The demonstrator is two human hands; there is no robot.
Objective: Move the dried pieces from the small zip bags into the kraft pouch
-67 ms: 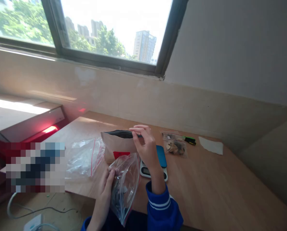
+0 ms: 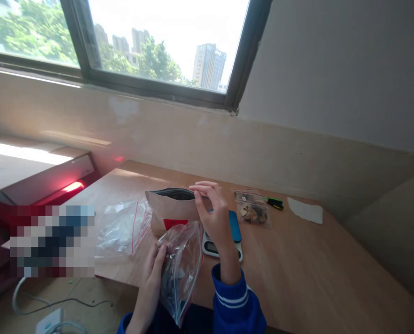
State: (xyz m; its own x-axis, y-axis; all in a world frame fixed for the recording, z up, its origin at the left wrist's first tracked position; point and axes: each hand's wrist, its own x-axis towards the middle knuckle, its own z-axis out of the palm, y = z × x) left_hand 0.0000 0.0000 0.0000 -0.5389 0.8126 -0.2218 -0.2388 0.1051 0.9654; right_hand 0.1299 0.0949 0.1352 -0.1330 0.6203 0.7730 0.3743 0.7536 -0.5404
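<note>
My left hand is closed on a clear zip-lock bag, which sags open low in front of me with something dark inside that I cannot make out. A tan paper pouch with a red label stands upright behind it, its dark-lined mouth parted. At the right corner of that mouth, my right hand pinches the rim between thumb and fingers. Partly hidden behind my right wrist is a kitchen scale with a blue top, resting on the table.
Empty clear zip bags lie left of the pouch. Toward the wall are small bags of brown dried pieces, a black-and-green cutter and a white paper scrap. Cables run below the table's left edge.
My right hand has shifted slightly to the right along the pouch's rim. My left hand and the clear bag look almost unchanged.
</note>
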